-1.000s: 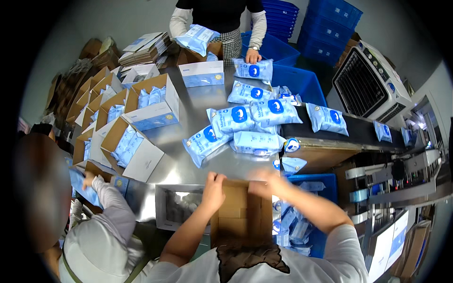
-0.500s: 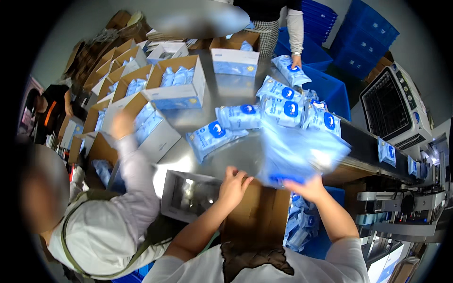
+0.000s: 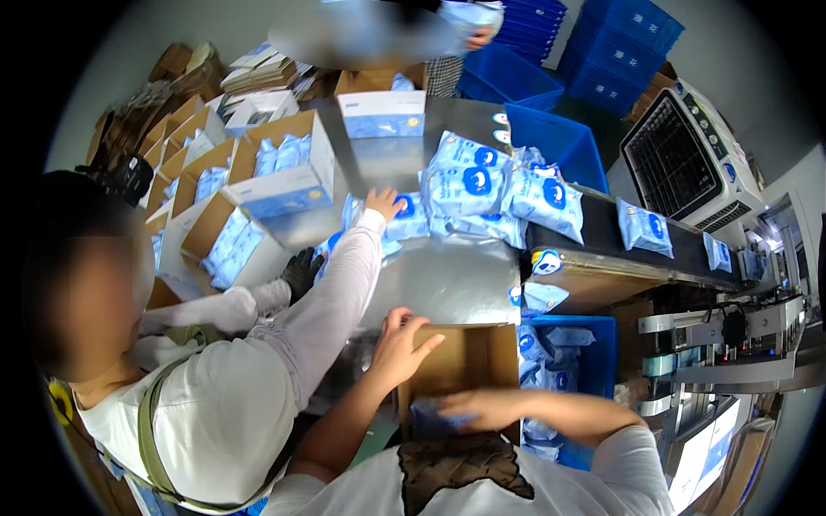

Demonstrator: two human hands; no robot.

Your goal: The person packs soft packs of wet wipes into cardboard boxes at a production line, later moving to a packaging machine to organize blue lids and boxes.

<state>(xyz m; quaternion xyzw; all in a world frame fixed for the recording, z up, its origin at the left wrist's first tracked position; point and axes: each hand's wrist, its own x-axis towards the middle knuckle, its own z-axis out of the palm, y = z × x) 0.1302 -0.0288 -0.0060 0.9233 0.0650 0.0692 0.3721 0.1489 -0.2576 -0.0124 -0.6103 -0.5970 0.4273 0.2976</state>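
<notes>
An uncovered cardboard carton [image 3: 495, 355] stands directly before me. My left hand [image 3: 397, 353] is at its left far corner, thumb spread from the fingers, holding nothing. Inside the carton, my right hand [image 3: 482, 408] reaches down over a light-blue soft pack of wipes [image 3: 434, 419], its fingers on the pack's right end and slightly blurred. Beyond the carton, more blue packs [image 3: 465, 185] are heaped on the metal table [image 3: 430, 279]. On my left, a co-worker's bare hand [image 3: 385, 204] rests on packs there, and their other hand wears a dark glove [image 3: 301, 271].
Filled cartons [image 3: 288, 176] stand in rows at the far left. Packs [image 3: 645, 228] lie on a dark conveyor [image 3: 594, 249] to the right. A blue bin [image 3: 607, 361] of packs is beside my carton. Another person stands across the table, near stacked blue crates [image 3: 619, 52].
My right hand has brought a pack from above the table down into the carton. The left co-worker's arm has reached across to the packs. The person opposite has lifted a pack away.
</notes>
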